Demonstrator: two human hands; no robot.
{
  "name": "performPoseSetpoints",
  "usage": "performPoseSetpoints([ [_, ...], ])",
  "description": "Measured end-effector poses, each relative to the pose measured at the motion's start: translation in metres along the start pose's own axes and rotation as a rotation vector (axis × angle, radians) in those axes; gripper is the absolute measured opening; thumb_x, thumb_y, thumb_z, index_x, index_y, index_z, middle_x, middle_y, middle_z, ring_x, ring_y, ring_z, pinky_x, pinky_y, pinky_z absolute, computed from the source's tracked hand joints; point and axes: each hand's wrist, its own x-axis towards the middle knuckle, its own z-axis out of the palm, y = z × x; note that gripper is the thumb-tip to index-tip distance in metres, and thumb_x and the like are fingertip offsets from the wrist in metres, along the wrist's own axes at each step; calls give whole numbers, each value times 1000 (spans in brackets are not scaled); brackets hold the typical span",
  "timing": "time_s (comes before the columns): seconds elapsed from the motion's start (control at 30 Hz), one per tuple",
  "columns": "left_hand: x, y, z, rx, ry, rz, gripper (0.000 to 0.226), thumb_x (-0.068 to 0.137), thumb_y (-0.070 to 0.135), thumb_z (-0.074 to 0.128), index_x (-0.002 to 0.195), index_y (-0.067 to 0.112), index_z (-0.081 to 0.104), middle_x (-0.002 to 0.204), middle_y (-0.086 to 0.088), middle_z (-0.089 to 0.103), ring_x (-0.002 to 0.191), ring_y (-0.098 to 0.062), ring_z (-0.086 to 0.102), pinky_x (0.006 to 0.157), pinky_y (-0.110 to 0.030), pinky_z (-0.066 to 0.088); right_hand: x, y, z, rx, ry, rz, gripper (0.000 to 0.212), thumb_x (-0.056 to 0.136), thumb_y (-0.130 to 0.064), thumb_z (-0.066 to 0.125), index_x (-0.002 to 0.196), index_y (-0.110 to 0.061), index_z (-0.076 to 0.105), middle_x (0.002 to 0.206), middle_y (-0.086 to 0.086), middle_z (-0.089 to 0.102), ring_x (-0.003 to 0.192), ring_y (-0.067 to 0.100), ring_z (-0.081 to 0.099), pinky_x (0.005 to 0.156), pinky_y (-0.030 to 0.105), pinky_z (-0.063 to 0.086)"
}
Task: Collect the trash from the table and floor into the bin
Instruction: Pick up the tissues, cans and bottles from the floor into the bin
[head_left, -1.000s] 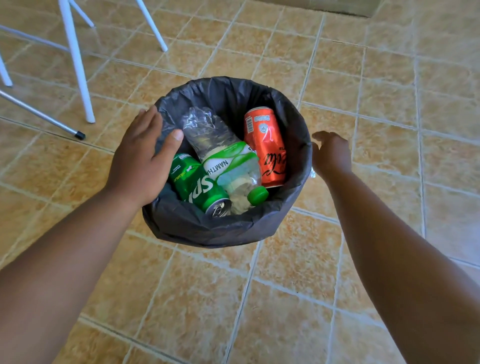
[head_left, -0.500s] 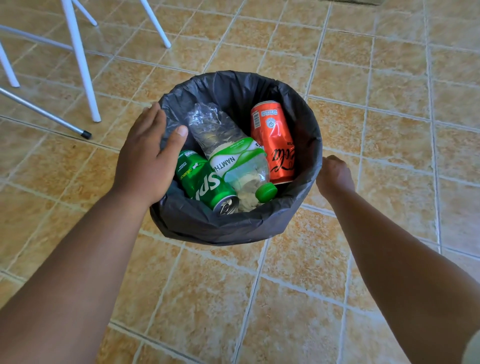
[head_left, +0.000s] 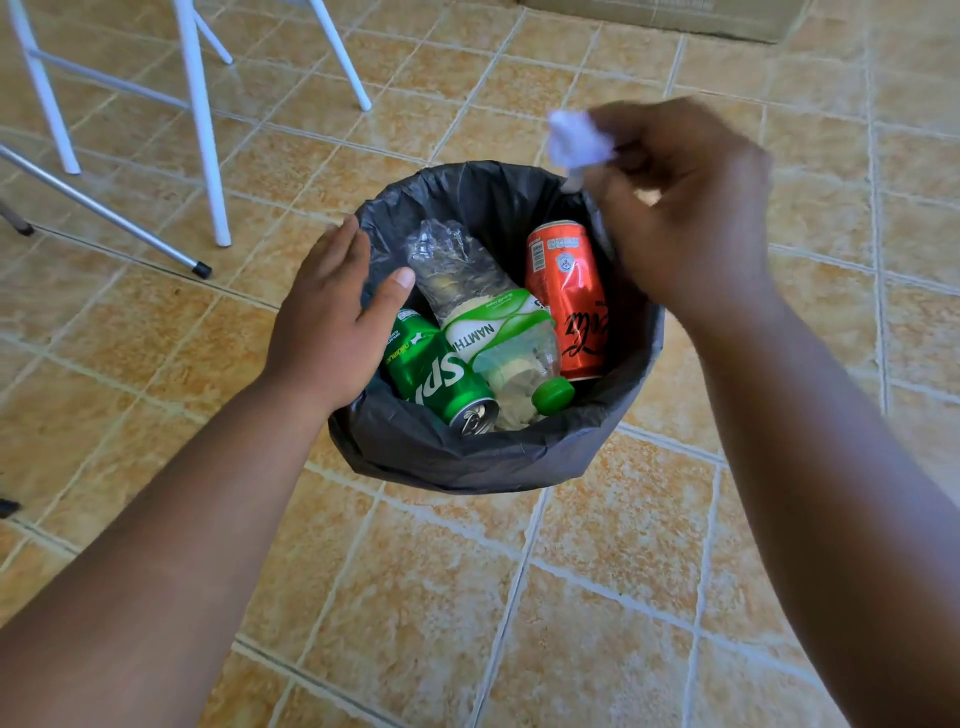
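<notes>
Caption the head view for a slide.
Right hand holds a white scrap above the bin; left hand rests on its rim.

Two cans (head_left: 441, 374) (head_left: 569, 301), one bottle (head_left: 493, 322), one wad (head_left: 576, 137), one bin (head_left: 467, 462).

Right hand (head_left: 691, 208) and white scrap (head_left: 576, 137) motion-blurred, cardboard box (head_left: 665, 15) cut off at top
</notes>
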Motion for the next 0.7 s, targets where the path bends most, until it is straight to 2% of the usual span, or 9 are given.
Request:
performPoseSetpoints([
  [0.1, 1, 0, 0, 26, -4, 5, 73, 97, 60, 33, 155, 17, 21, 164, 5, 10, 150, -10, 5, 115, -27, 5, -14, -14, 19, -155, -264, -73, 28, 86, -14, 68, 114, -13, 73, 100, 8, 71, 83, 17, 67, 77, 24, 52],
  [0.17, 0, 0, 1, 40, -4, 2, 73, 97, 61, 32, 155, 18, 21, 164, 6, 9, 150, -9, 4, 116, -27, 4, -19, -14, 28, -235, -406, -61, 33, 89, -15, 67, 122, -13, 70, 109, 10, 70, 91, 23, 67, 83, 35, 53],
  [0.23, 0, 0, 1, 35, -3, -5, 73, 97, 61, 32, 155, 18, 20, 164, 6, 9, 150, -8, 4, 115, -26, 3, -24, -11, 35, -270, -488, -40, 39, 91, -15, 67, 130, -14, 64, 119, 10, 68, 104, 26, 65, 91, 38, 51],
  [0.33, 0, -1, 1, 30, -6, -5, 73, 97, 61, 31, 155, 19, 20, 164, 6, 9, 150, -9, 4, 115, -26, 3, -25, -11, 37, -321, -443, -71, 40, 90, -10, 64, 130, -11, 64, 122, 12, 68, 113, 32, 62, 94, 40, 50],
  [0.43, 0, -1, 1, 32, -13, -4, 73, 97, 61, 31, 155, 19, 20, 164, 7, 9, 150, -9, 3, 115, -26, 4, -18, -8, 29, -349, -291, -32, 30, 88, -8, 60, 116, -8, 72, 108, 15, 72, 102, 37, 63, 86, 40, 50],
  [0.53, 0, -1, 0, 27, -10, -4, 72, 98, 59, 32, 155, 18, 20, 164, 6, 9, 150, -9, 3, 115, -26, 4, -14, 4, 20, -416, -169, 46, 24, 90, -15, 58, 106, -7, 74, 102, 16, 72, 97, 38, 62, 87, 41, 49],
  [0.63, 0, 0, 0, 28, -2, -5, 69, 99, 56, 33, 155, 18, 20, 164, 7, 9, 150, -9, 3, 114, -25, 4, -18, 24, 12, -522, -209, 209, 32, 90, -18, 55, 118, -12, 70, 117, 17, 64, 105, 39, 58, 88, 37, 45],
  [0.7, 0, 0, 0, 38, -4, -1, 66, 100, 50, 37, 155, 18, 20, 164, 7, 9, 150, -9, 3, 114, -24, 4, -24, 33, 9, -500, -260, 305, 43, 88, -11, 52, 128, -14, 65, 122, 18, 60, 106, 38, 59, 84, 32, 44],
])
